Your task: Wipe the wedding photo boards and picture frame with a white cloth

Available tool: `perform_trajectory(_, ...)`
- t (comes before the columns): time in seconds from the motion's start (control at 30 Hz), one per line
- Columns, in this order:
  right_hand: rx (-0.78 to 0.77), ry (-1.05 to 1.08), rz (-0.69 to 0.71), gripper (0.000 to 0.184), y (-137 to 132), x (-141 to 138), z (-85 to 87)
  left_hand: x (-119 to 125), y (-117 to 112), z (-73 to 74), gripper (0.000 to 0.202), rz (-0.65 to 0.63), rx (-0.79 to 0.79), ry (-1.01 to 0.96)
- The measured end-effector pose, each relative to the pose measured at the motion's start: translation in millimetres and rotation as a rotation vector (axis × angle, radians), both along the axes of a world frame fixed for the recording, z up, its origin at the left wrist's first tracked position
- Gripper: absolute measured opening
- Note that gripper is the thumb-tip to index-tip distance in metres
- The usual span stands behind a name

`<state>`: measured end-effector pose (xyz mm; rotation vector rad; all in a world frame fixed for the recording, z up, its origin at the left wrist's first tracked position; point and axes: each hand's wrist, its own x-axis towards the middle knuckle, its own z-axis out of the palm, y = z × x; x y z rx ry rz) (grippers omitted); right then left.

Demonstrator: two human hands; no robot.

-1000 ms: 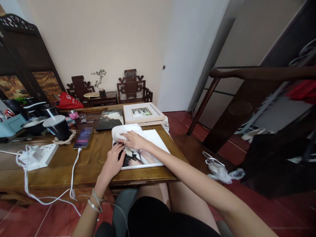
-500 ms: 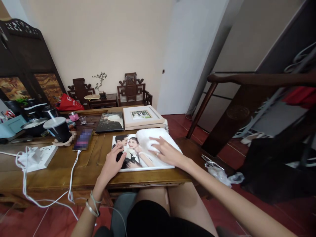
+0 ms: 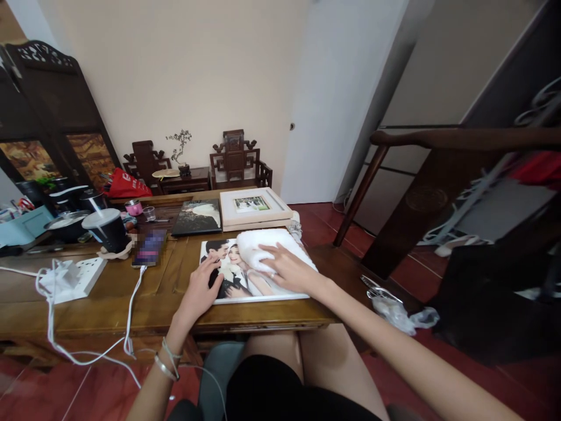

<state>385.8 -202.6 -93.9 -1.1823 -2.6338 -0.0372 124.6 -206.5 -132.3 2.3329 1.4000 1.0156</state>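
Note:
A photo panel (image 3: 232, 285) showing a couple lies flat near the front edge of the wooden table. Over its right half is a fluffy white cloth (image 3: 258, 240), bunched up at its left end. My right hand (image 3: 283, 269) grips this bunched part and presses it on the panel's surface. On the panel's left side rests my left hand (image 3: 204, 286), fingers spread and holding nothing. Part of the panel is hidden under the cloth and my hands.
Behind the panel lie a dark photo panel (image 3: 198, 217) and a white-framed picture (image 3: 256, 207). To the left are a phone (image 3: 149, 247), a power strip (image 3: 85, 279) with white cables, and a lidded cup (image 3: 105, 228). A wooden chair (image 3: 407, 204) stands at right.
My right hand has moved slightly left with the cloth, whose bunched end now covers more of the picture's middle. My left hand stays in place.

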Motion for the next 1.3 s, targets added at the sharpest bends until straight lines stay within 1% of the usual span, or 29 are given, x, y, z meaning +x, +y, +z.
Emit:
perform_trajectory(0.07,0.037,-0.031,-0.025,0.032,22.9,-4.8,-1.7,0.2,-0.2,0.1,0.028,-0.003,0.000,0.004)
perform_trajectory(0.13,0.059,-0.055,-0.049,0.033,39.2,-8.9,-4.1,0.4,-0.1,0.0,0.028,-0.005,-0.002,0.002)
perform_trajectory(0.2,0.056,-0.064,-0.072,0.034,44.6,-11.3,-6.0,0.4,0.1,-0.5,0.028,-0.003,-0.005,-0.009)
perform_trajectory(0.23,0.046,-0.062,-0.077,0.034,42.5,-11.6,-6.5,0.4,0.2,-0.7,0.028,-0.001,-0.005,-0.016)
perform_trajectory(0.27,0.035,-0.056,-0.074,0.033,37.3,-11.2,-6.7,0.4,0.2,-0.8,0.028,0.001,-0.004,-0.022)
perform_trajectory(0.33,0.018,-0.037,-0.047,0.032,18.5,-8.0,-6.3,0.5,0.1,-0.9,0.027,0.003,-0.004,-0.023)
perform_trajectory(0.53,-0.024,-0.031,0.068,0.028,-59.3,10.0,-6.4,1.2,-0.7,-0.2,0.028,0.007,-0.012,0.009)
perform_trajectory(0.6,-0.034,-0.026,0.096,0.027,-75.0,14.3,-7.2,1.5,-1.0,-0.2,0.027,0.006,-0.012,0.007)
perform_trajectory(0.67,-0.046,-0.007,0.110,0.027,-79.7,16.5,-7.3,1.5,-1.0,-0.2,0.027,0.006,-0.016,0.005)
perform_trajectory(0.7,-0.052,0.006,0.116,0.027,-77.6,16.8,-6.9,1.3,-1.0,-0.3,0.027,0.006,-0.019,0.006)
perform_trajectory(0.77,-0.063,0.030,0.119,0.027,-64.8,16.2,-5.7,0.7,-0.6,-0.8,0.027,0.006,-0.024,0.007)
perform_trajectory(0.83,-0.056,0.048,0.097,0.026,-42.5,14.2,-4.6,-0.2,0.1,-1.5,0.028,0.003,-0.024,0.005)
perform_trajectory(1.0,0.025,0.069,0.010,0.030,27.1,6.5,-4.8,-1.5,1.0,-2.7,0.027,-0.006,-0.018,-0.009)
perform_trajectory(1.07,0.042,0.072,-0.017,0.031,46.6,3.8,-5.4,-1.5,0.9,-2.7,0.027,-0.006,-0.013,-0.012)
perform_trajectory(1.1,0.048,0.074,-0.029,0.031,52.4,2.8,-5.8,-1.5,0.9,-2.5,0.027,-0.007,-0.010,-0.012)
perform_trajectory(1.17,0.058,0.081,-0.046,0.032,54.2,2.0,-6.9,-1.3,0.7,-2.1,0.028,-0.008,-0.006,-0.011)
perform_trajectory(1.2,0.062,0.085,-0.047,0.032,50.0,2.3,-7.7,-1.2,0.6,-1.8,0.028,-0.008,-0.005,-0.008)
perform_trajectory(1.23,0.062,0.086,-0.040,0.032,42.7,3.1,-8.6,-1.1,0.5,-1.5,0.029,-0.007,-0.007,-0.004)
perform_trajectory(1.3,0.045,0.085,-0.010,0.030,19.7,5.9,-10.1,-0.7,0.2,-1.0,0.029,-0.005,-0.012,0.001)
